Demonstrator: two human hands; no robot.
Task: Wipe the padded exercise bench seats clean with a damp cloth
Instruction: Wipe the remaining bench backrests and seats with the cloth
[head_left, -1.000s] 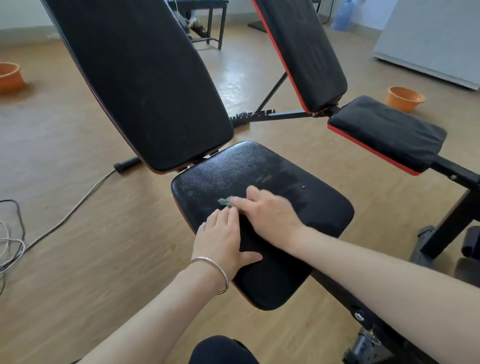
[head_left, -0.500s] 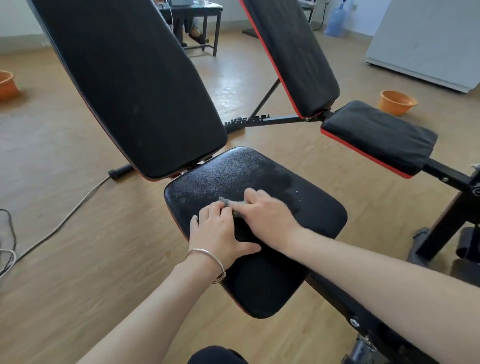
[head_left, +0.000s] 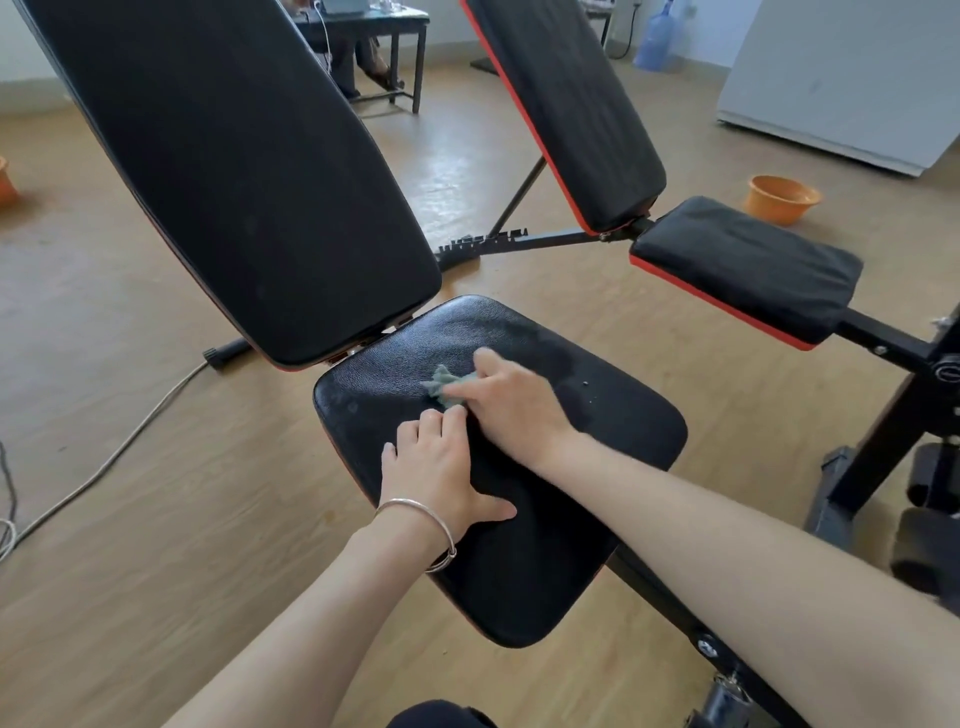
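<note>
A black padded seat (head_left: 613, 415) of the near exercise bench lies in front of me, its tilted black backrest (head_left: 249, 171) rising to the upper left. My right hand (head_left: 514, 400) presses a small grey-green cloth (head_left: 444, 384) onto the seat's middle; only the cloth's left end shows past my fingers. My left hand (head_left: 441, 467), with a silver bangle on the wrist, rests flat on the seat just below the cloth, fingers together. A second bench stands behind, with a black-and-red seat (head_left: 748, 265) and backrest (head_left: 566, 104).
Black frame bars and foot rollers (head_left: 930, 499) stand at the right. An orange basin (head_left: 782, 197) sits on the wooden floor at right, another at the far left edge. A grey cable (head_left: 104, 457) runs across the floor at left. A table and a water bottle stand at the back.
My right hand has slid the cloth a little up and to the right across the seat, so more cloth shows. My left hand stays planted. The camera has shifted slightly.
</note>
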